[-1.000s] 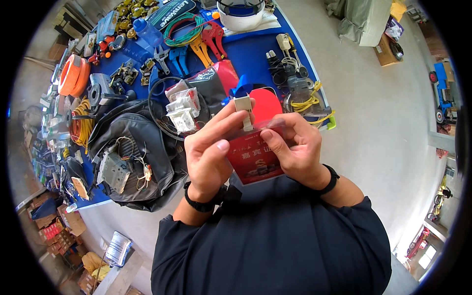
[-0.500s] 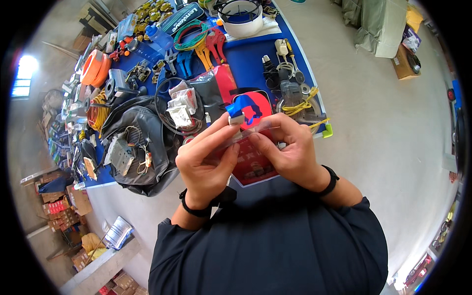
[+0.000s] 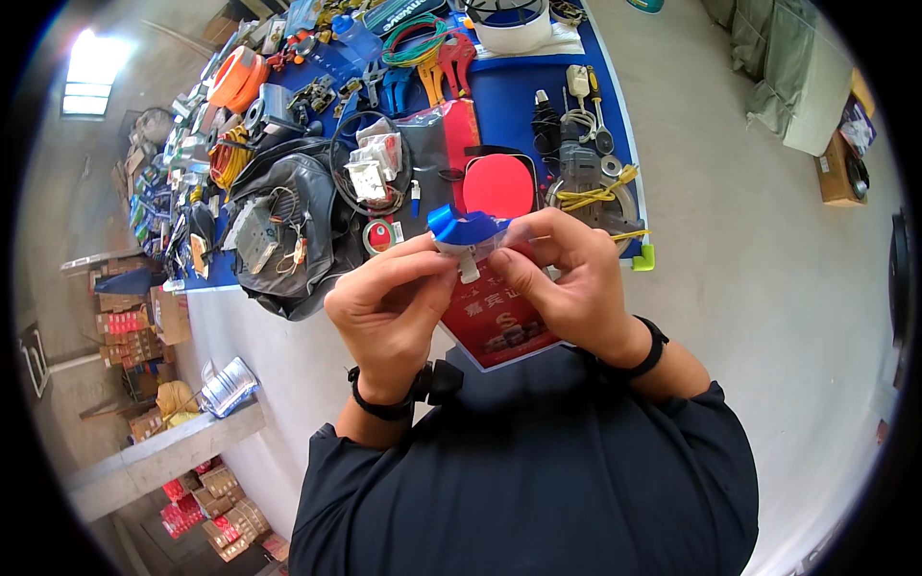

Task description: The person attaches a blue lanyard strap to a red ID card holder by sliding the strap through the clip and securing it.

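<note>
A red name badge [image 3: 509, 322] in a clear plastic sleeve hangs between my hands, tilted, in front of my chest. At its top edge sits a white clip [image 3: 469, 266] with a folded blue lanyard [image 3: 461, 228] looped above it. My left hand [image 3: 386, 305] pinches at the badge's upper left corner, close to the clip, its fingertips partly hidden. My right hand [image 3: 582, 293] grips the sleeve's upper right edge between thumb and curled fingers. Just beyond lies a red rounded bat [image 3: 498, 186] on the table.
The blue-topped table [image 3: 504, 88] carries a black bag [image 3: 288, 230], a roll of tape [image 3: 379, 236], a power tool [image 3: 579, 165], red clamp-like tools [image 3: 456, 60], a white helmet [image 3: 509, 29] and orange rolls [image 3: 237, 79]. Cardboard boxes [image 3: 230, 523] lie at lower left.
The badge has come more into sight, and the clip and blue lanyard have swung lower between my hands. Both hands keep their hold. The whole view has shifted, so the table sits higher.
</note>
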Demonstrator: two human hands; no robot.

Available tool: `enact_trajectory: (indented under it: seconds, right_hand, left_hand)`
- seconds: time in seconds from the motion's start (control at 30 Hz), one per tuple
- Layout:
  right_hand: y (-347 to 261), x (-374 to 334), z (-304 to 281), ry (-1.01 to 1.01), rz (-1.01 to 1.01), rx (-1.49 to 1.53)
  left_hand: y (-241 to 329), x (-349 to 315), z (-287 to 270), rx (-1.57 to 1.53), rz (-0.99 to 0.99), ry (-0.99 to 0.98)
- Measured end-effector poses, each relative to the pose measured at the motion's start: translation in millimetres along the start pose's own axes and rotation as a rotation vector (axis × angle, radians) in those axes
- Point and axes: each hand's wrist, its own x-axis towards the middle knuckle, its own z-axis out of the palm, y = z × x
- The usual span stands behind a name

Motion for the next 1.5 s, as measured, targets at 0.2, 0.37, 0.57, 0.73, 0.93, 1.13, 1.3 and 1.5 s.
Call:
enact_trajectory:
  seconds: [0.2, 0.37, 0.57, 0.73, 0.93, 1.13, 1.3, 1.5]
  right_hand:
    - [2, -11, -10, 0.005, -0.121, -0.082]
    - [-4, -19, -17, -0.018, -0.110, -0.082]
    - [-4, -21, -20, -0.035, -0.098, -0.087]
    - [-9, -23, -27, -0.035, -0.152, -0.133]
    - [-5, -25, -28, -0.021, -0.172, -0.104]
    - [-4, -31, -30, -0.049, -0.201, -0.138]
    - [-6, -27, -32, -0.009, -0.272, -0.211]
    - [3, -14, -39, -0.059, -0.313, -0.317]
  left_hand:
    - [12, -13, 17, -0.193, -0.110, -0.041]
    - [15, -18, 25, -0.096, -0.053, -0.044]
    - [24, -18, 37, -0.111, -0.178, 0.085]
    - [18, -18, 37, -0.237, -0.315, 0.057]
    - [9, -22, 39, -0.447, -0.321, 0.077]
    - [7, -28, 38, -0.446, -0.273, 0.066]
    - [9, -25, 37, -0.272, -0.304, 0.030]
    - [7, -25, 36, 0.015, -0.310, -0.107]
